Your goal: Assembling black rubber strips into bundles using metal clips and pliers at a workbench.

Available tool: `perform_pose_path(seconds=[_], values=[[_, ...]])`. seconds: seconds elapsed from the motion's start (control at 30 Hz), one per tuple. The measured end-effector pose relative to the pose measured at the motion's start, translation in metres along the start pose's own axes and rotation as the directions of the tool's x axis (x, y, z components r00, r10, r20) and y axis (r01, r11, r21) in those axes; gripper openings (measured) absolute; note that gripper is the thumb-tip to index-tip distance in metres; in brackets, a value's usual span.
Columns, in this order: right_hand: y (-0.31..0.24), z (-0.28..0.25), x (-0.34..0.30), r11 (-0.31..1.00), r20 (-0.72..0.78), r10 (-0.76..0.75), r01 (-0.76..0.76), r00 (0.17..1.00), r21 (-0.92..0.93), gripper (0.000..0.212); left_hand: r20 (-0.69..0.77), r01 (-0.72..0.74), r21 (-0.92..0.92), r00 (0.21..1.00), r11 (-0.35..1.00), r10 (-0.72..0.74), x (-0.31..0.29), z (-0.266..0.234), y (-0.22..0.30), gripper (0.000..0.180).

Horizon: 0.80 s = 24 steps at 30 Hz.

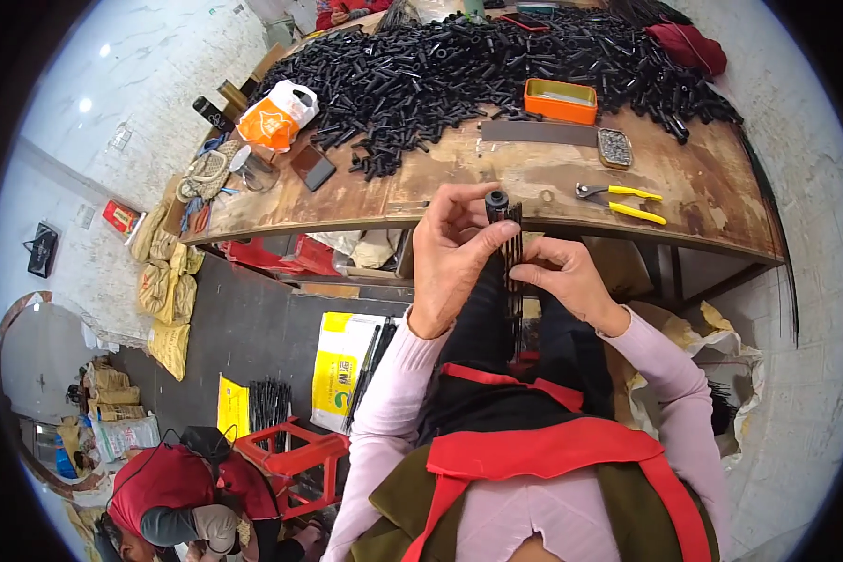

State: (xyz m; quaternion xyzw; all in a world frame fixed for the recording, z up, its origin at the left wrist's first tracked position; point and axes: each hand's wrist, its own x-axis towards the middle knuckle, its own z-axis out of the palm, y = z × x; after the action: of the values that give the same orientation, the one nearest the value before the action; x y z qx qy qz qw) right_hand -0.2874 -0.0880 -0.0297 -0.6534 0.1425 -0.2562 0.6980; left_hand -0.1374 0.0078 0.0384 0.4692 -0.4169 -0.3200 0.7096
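Note:
Over the near edge of the table, my left hand (445,258) pinches a short black tube (496,202) with a round, hollow-looking end between thumb and fingers. Close on its right, my right hand (567,276) has thumb and forefinger closed on thin black rods (514,248) that hang down beside the tube. Whether rods and tube are joined is hidden by my fingers. Yellow-handled pliers (639,214) lie on the tabletop, jaws toward the left. Behind them stands a small tin (615,167) of little metal bits.
A wide pile of black tubular parts (421,80) covers the table's far side. An orange box (560,110), dark strip (539,131), dark flat slab (312,169) and plastic bag (270,126) lie nearer. A red stool (290,456) and a bent-over person (173,482) are at lower left.

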Motion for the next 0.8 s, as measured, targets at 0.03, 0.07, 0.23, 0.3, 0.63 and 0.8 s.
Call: perform_pose_path(seconds=[0.03,0.07,0.23,0.3,0.63,0.8], values=[[0.000,0.005,0.002,1.000,-0.028,-0.010,0.009,1.000,-0.019,0.011,0.007,-0.009,0.005,1.000,1.000,0.009,0.000,-0.005,-0.001,0.041],[0.000,0.009,0.005,0.999,-0.031,0.019,-0.020,0.999,-0.025,0.011,-0.014,-0.006,0.006,1.000,1.000,0.006,0.000,-0.008,-0.003,0.039],[-0.002,0.031,0.017,0.996,-0.096,0.009,-0.017,0.995,-0.085,0.007,-0.072,-0.008,-0.060,0.997,0.998,0.004,-0.005,-0.016,-0.011,0.031],[-0.001,0.038,0.020,0.995,-0.099,0.000,-0.010,0.995,-0.100,0.008,-0.076,-0.090,-0.075,0.993,0.993,0.085,-0.007,-0.016,-0.014,0.029],[0.014,0.060,0.035,0.997,-0.170,-0.010,-0.003,0.985,-0.078,0.009,-0.203,-0.096,0.012,0.974,0.995,0.096,-0.008,-0.030,-0.017,0.017],[0.012,0.038,0.030,0.897,-0.023,-0.151,0.127,0.988,-0.423,0.008,0.020,-0.111,0.010,0.994,0.994,0.111,-0.004,-0.039,-0.024,0.034]])
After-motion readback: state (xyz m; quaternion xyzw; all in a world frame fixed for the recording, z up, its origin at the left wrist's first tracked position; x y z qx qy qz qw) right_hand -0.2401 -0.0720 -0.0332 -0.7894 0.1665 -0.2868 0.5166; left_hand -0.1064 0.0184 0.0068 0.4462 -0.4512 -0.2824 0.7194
